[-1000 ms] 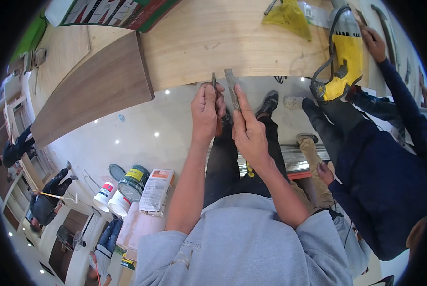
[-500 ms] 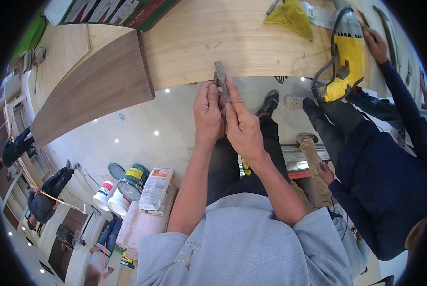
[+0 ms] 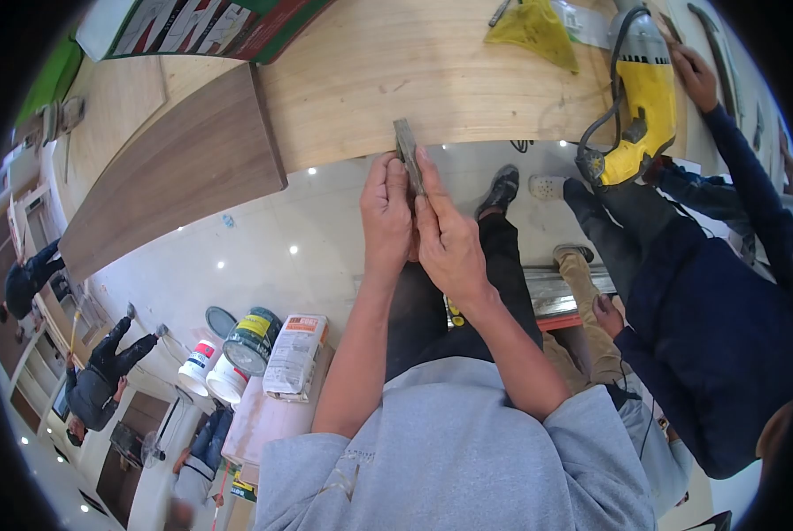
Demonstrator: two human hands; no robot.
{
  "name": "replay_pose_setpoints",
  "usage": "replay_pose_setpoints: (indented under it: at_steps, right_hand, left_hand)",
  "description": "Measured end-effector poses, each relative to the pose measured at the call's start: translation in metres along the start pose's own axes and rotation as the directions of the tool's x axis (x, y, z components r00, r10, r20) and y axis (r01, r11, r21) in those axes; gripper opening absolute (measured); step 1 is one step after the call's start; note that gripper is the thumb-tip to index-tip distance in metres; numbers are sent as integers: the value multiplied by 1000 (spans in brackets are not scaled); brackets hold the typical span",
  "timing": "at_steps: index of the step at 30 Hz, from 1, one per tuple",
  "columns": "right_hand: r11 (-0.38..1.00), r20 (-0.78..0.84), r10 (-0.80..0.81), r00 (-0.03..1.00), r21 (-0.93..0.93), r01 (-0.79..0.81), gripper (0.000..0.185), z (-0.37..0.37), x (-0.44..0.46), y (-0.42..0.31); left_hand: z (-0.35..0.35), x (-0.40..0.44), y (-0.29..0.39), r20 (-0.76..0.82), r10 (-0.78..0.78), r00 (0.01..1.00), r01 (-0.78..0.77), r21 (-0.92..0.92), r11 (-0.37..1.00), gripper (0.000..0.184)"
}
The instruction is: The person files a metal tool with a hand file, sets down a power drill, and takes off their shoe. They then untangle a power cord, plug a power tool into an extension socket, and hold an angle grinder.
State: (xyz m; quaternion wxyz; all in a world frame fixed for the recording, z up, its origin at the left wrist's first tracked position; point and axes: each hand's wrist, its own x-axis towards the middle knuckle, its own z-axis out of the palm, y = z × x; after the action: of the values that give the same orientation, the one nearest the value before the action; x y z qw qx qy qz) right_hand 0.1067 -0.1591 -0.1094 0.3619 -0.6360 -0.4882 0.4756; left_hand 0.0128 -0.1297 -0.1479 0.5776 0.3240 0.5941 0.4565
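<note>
In front of my body, both hands meet around a narrow, flat, worn grey metal piece (image 3: 406, 143), shaped like a chisel blade, its end pointing toward the workbench (image 3: 467, 97). My left hand (image 3: 385, 212) is closed, fingers curled and thumb against the piece's left side. My right hand (image 3: 452, 243) grips it from the right, index finger stretched along its side and thumb pressed on it lower down. The lower end is hidden by my hands. Beyond the hands, a dark brown board (image 3: 175, 177) rests on the bench's left part.
A yellow corded power tool (image 3: 640, 133) stands at the right, near a co-worker's hand (image 3: 696, 78). A yellow cloth bag (image 3: 538, 35) lies on the bench. Buckets (image 3: 253, 341) and a paper sack (image 3: 295, 357) stand at lower left. Other people are in the background.
The metal piece has turned so its broad end shows narrower. My hands have barely shifted. At far left, the background people have moved.
</note>
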Motion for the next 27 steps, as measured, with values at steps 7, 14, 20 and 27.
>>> replay_pose_setpoints:
  at_steps: [7, 14, 20, 27]
  right_hand:
    - [992, 92, 123, 988, -16, -122, 62, -9, 0, -10]
    - [994, 98, 103, 990, -55, -98, 60, -12, -16, -12]
    - [999, 44, 27, 999, 41, -29, 59, -6, -2, -11]
    - [998, -21, 56, 998, 44, -55, 59, -6, -4, -5]
  left_hand:
    - [5, -2, 9, -40, -24, 999, 24, -5, 1000, 30]
    - [13, -5, 17, -84, -34, 996, 35, 13, 999, 30]
    - [10, -2, 13, -87, -88, 992, 80, -92, 993, 28]
    - [14, -8, 20, -71, -198, 978, 172, -272, 947, 25]
